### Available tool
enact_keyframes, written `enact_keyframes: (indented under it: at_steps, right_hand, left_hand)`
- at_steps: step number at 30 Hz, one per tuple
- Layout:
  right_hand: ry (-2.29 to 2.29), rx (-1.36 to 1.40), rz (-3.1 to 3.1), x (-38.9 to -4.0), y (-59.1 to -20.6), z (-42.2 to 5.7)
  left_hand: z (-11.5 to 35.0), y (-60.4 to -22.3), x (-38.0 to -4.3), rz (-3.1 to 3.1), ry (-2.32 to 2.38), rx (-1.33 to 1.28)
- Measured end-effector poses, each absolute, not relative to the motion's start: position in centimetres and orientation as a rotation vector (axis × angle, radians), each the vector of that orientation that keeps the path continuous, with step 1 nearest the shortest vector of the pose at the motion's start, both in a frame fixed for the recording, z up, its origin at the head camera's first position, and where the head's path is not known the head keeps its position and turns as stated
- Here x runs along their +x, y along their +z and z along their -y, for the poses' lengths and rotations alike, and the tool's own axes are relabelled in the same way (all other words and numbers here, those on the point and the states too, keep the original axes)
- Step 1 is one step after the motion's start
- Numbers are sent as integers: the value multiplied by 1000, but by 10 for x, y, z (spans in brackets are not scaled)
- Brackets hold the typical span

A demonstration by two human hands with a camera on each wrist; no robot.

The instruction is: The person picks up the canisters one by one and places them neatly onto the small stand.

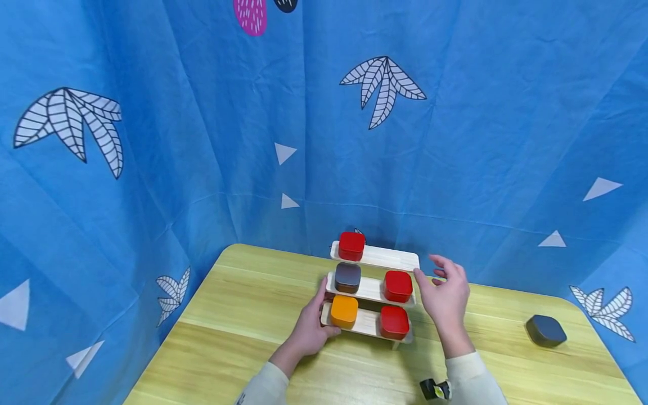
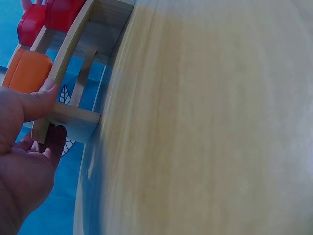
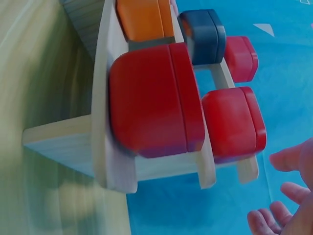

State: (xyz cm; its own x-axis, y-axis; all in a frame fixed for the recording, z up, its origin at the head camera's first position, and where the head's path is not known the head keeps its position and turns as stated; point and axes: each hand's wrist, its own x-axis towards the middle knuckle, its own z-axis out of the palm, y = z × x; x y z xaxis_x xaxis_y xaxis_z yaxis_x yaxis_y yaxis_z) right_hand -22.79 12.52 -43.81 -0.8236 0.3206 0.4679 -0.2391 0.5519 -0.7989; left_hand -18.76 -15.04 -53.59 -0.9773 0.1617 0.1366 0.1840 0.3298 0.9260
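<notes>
A three-tier wooden rack (image 1: 390,257) stands on the table. On its top tier sits a red box (image 1: 351,246) at the left. The middle tier carries a dark grey box (image 1: 347,278) on the left and a red one on the right. Below, an orange box (image 1: 344,312) and another red box (image 1: 394,322) share the bottom tier. My left hand (image 1: 310,327) grips that tier's left end, thumb above and fingers underneath, as the left wrist view shows. Beside the rack's right end my right hand (image 1: 448,295) is raised, fingers loosely spread and holding nothing.
Another dark grey box (image 1: 545,331) lies apart on the right side of the wooden table (image 1: 243,298). A small black object (image 1: 434,389) shows by the right sleeve. Blue patterned cloth (image 1: 324,140) hangs behind and around the table.
</notes>
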Motion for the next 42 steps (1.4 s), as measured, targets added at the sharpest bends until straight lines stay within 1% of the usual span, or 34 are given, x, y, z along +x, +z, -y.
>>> enact_keyframes:
  at_steps: [42]
  right_hand:
    - [1186, -231, 2271, -212, -470, -173]
  left_hand:
    - [151, -534, -187, 2560, -1745, -327]
